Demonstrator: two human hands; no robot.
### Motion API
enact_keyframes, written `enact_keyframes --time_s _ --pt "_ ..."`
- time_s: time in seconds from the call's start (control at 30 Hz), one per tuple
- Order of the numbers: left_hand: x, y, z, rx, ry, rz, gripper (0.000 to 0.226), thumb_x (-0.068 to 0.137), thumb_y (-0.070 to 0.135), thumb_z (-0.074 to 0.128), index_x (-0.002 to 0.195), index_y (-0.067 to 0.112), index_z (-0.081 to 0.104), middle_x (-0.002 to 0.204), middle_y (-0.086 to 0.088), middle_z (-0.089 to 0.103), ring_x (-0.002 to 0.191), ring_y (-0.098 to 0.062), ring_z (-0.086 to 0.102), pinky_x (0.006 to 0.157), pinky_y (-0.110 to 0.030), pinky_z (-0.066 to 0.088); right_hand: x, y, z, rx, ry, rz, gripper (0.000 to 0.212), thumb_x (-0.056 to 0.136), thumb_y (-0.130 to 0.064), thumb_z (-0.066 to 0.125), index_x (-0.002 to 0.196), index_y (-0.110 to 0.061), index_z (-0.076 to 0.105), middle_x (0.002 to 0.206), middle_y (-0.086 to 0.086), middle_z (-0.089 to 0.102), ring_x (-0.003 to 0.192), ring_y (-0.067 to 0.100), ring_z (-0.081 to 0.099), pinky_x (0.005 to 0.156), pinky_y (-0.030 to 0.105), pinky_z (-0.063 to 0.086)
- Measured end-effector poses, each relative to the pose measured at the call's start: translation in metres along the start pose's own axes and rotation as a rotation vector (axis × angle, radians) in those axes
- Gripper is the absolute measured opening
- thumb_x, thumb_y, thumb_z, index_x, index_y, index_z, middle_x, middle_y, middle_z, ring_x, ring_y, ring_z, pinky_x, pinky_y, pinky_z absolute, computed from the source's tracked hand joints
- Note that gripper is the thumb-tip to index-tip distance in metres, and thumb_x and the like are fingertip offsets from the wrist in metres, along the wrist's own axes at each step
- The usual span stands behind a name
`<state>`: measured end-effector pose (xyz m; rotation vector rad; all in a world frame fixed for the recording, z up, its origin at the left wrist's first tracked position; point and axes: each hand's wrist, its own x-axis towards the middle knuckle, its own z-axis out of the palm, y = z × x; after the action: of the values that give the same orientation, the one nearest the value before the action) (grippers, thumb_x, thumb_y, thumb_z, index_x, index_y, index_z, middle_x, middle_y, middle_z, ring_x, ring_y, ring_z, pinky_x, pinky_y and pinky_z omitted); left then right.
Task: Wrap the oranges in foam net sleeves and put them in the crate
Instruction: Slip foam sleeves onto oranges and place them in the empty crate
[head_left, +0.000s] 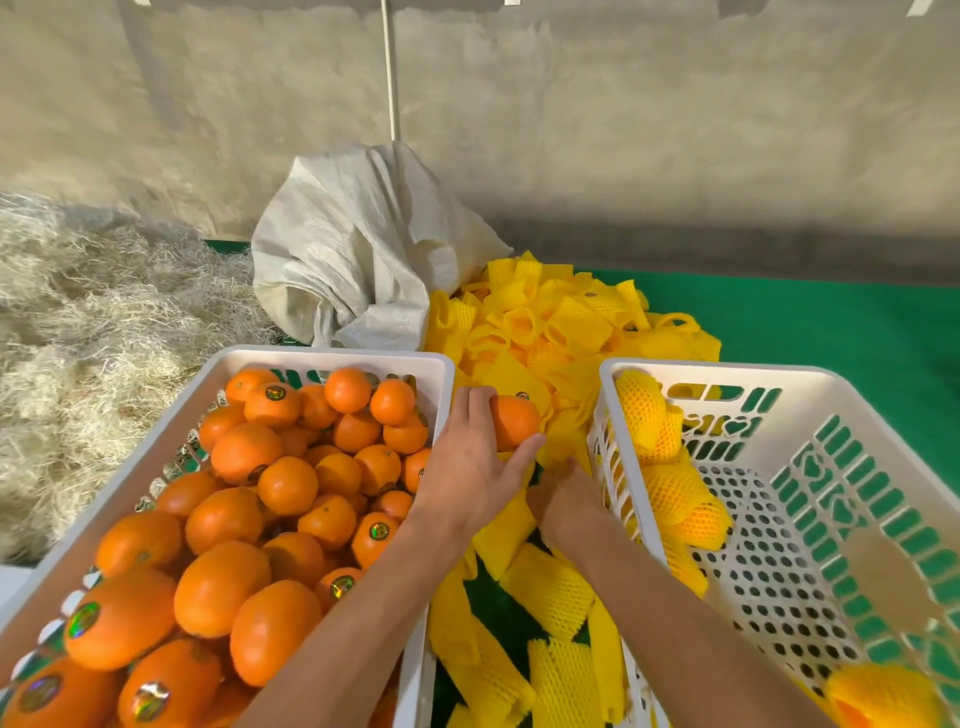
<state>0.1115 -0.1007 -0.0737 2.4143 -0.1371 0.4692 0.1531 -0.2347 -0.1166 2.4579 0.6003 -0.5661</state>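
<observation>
orange in hand: left hand (470, 467) is curling round one bare orange (514, 422), fingers over its far side, thumb under the near side, holding it just above the sleeve pile between the two crates
right hand: right hand (563, 501) is reaching down into the yellow foam net sleeves (550, 332). fingertips are buried in them, so honestly can't tell if it's pinching one or just touching
left crate: white crate (332, 358) is sitting packed with bare oranges (260, 499), some with shiny stickers
right crate: second white crate (727, 370) is holding a few sleeved oranges (670, 493) along its left wall, one more at the near corner
background: white woven sack (353, 249), straw (93, 312), green mat (831, 332)
</observation>
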Motion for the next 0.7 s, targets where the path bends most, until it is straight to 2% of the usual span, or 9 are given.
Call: enact_keyframes --time_s 0.07,0.17,0.27,0.33,0.43,0.5,0.57,0.67,0.7 --pt "0.001 -0.001 0.000 -0.042 -0.010 -0.077 0.074 0.092 0.065 0.064 0.143 0.016 0.039 0.136 -0.002 0.045 0.111 -0.023 0.058 0.081 -0.032 0.054 -0.011 0.008 -0.007 0.180 0.171 0.043 0.041 0.095 -0.039 0.060 0.130 -0.016 0.060 0.136 0.009 0.058 0.133 0.028 0.046 0.117 0.043 0.026" --pt "0.000 0.001 0.001 -0.041 -0.009 -0.091 0.073 0.091 0.071 0.061 0.140 0.020 0.042 0.135 0.001 0.049 0.109 -0.022 0.061 0.081 -0.038 0.057 -0.030 0.019 -0.018 0.460 0.575 0.215 0.035 0.096 -0.042 0.057 0.116 -0.014 0.067 0.120 0.006 0.060 0.117 0.027 0.052 0.099 0.041 0.039" --pt "-0.001 0.000 -0.002 -0.059 -0.002 -0.081 0.070 0.092 0.074 0.055 0.139 0.022 0.043 0.133 0.003 0.050 0.100 -0.017 0.063 0.077 -0.035 0.057 -0.048 0.022 -0.023 0.760 0.776 0.335 0.032 0.100 -0.038 0.054 0.094 -0.011 0.070 0.103 0.010 0.060 0.100 0.029 0.059 0.084 0.040 0.047" --pt "-0.001 -0.001 -0.004 -0.112 0.005 -0.087 0.070 0.093 0.073 0.055 0.142 0.025 0.040 0.138 0.005 0.048 0.094 -0.009 0.061 0.077 -0.028 0.053 -0.055 0.021 -0.020 1.042 0.834 0.299 0.046 0.105 -0.042 0.045 0.079 -0.010 0.063 0.085 0.009 0.058 0.083 0.029 0.061 0.072 0.043 0.048" --pt "0.000 -0.001 -0.006 -0.248 0.032 -0.113 0.072 0.094 0.070 0.057 0.148 0.028 0.036 0.143 0.006 0.046 0.108 -0.009 0.060 0.088 -0.029 0.054 -0.060 0.017 -0.022 1.278 0.869 0.222 0.045 0.110 -0.032 0.033 0.083 -0.008 0.059 0.080 0.005 0.060 0.081 0.027 0.060 0.078 0.049 0.048" --pt "0.003 -0.001 -0.008 -0.382 0.046 -0.174 0.082 0.089 0.068 0.066 0.152 0.026 0.036 0.146 0.005 0.046 0.123 -0.014 0.057 0.097 -0.034 0.056 -0.057 0.016 -0.022 1.334 0.898 0.212 0.039 0.110 -0.019 0.034 0.085 -0.005 0.060 0.083 0.009 0.062 0.082 0.030 0.063 0.078 0.051 0.051" --pt "0.006 -0.004 -0.010 -0.508 0.074 -0.231 0.081 0.083 0.061 0.077 0.149 0.027 0.045 0.141 0.004 0.049 0.120 -0.015 0.060 0.095 -0.036 0.059 -0.052 0.019 -0.019 1.271 0.952 0.249 0.038 0.106 -0.016 0.040 0.075 -0.004 0.059 0.076 0.010 0.060 0.073 0.029 0.061 0.069 0.047 0.051" --pt "0.009 -0.008 -0.015 -0.675 0.078 -0.264 0.072 0.078 0.048 0.087 0.139 0.030 0.055 0.134 0.003 0.057 0.110 -0.010 0.067 0.086 -0.028 0.060 -0.042 0.022 -0.017 1.129 0.885 0.291 0.020 0.098 -0.020 0.060 0.103 -0.007 0.074 0.103 0.010 0.070 0.093 0.026 0.066 0.081 0.042 0.053" --pt "0.010 -0.008 -0.017 -0.751 0.063 -0.261 0.070 0.078 0.043 0.089 0.138 0.029 0.057 0.132 0.002 0.062 0.108 -0.010 0.069 0.085 -0.025 0.060 -0.040 0.023 -0.016 1.105 0.841 0.299 0.025 0.096 -0.024 0.066 0.115 -0.009 0.072 0.115 0.008 0.068 0.101 0.025 0.065 0.086 0.040 0.053"
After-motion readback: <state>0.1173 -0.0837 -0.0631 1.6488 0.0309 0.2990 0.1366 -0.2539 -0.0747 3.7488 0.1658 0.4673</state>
